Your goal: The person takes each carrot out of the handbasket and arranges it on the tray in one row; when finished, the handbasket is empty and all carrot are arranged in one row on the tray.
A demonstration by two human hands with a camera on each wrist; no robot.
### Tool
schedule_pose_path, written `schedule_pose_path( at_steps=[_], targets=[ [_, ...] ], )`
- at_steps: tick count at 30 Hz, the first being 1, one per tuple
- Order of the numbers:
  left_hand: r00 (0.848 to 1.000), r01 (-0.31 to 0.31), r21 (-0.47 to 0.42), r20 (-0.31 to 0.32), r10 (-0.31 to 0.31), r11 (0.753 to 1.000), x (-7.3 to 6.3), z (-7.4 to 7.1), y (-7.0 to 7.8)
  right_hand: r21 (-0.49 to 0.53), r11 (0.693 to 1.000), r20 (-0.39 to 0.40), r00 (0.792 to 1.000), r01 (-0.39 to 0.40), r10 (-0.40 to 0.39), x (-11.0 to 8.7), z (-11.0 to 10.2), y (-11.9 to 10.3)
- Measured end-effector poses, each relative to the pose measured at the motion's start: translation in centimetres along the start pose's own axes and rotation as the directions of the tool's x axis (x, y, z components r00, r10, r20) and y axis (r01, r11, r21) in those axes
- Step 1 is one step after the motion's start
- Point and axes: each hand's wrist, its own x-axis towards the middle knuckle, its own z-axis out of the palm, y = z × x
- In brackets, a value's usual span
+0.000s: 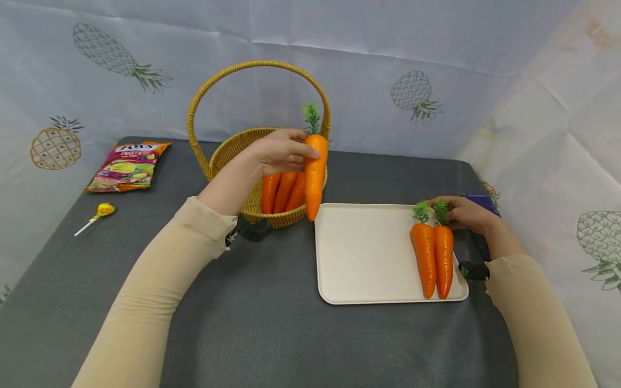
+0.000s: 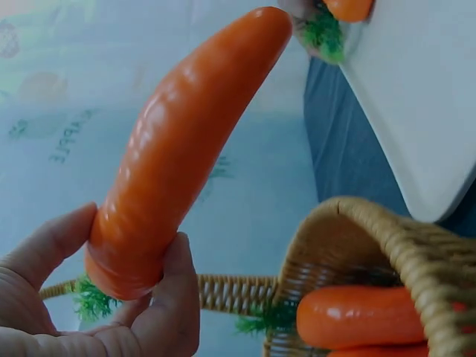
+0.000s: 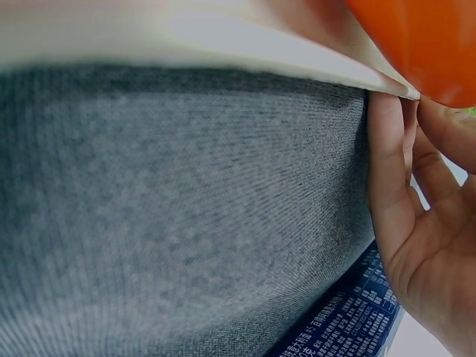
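My left hand [image 1: 283, 151] pinches an orange carrot [image 1: 315, 178] near its leafy top, thumb on one side and fingers on the other. It hangs tip down in front of the right side of a wicker basket [image 1: 287, 220]. Inside that basket lie several more carrots [image 1: 285, 193]. On the right end of a cream tray [image 1: 364, 253], two carrots [image 1: 424, 264] lie side by side, green tops toward the back. My right hand [image 1: 466, 213] grips the tray's far right corner, partly behind the green tops; the right wrist view shows fingers [image 3: 387, 156] at the tray's rim.
A candy bag [image 1: 128, 167] lies at the back left of the dark grey table [image 1: 271, 334], with a yellow lollipop [image 1: 105, 209] in front of it. A dark blue package [image 1: 481, 202] sits beyond the tray's right end. The basket's tall handle [image 1: 257, 63] arches above it.
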Motion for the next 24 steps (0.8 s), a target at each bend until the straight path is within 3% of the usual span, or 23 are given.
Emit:
schedule_pose_path(
  at_steps=[7, 24],
  targets=[
    [1.000, 0.016, -0.009, 0.013, -0.016, 1.000, 0.2, 2.0, -0.7, 0.003, 1.000, -0.005, 1.000, -0.014, 0.014, 0.1, 0.2, 0.1],
    [0.992, 0.066, -0.046, 0.111, -0.061, 0.997, 1.1, 6.1, -3.0, -0.012, 1.000, -0.007, 1.000, -0.010, 0.010, -0.1, 0.2, -0.2]
  ],
)
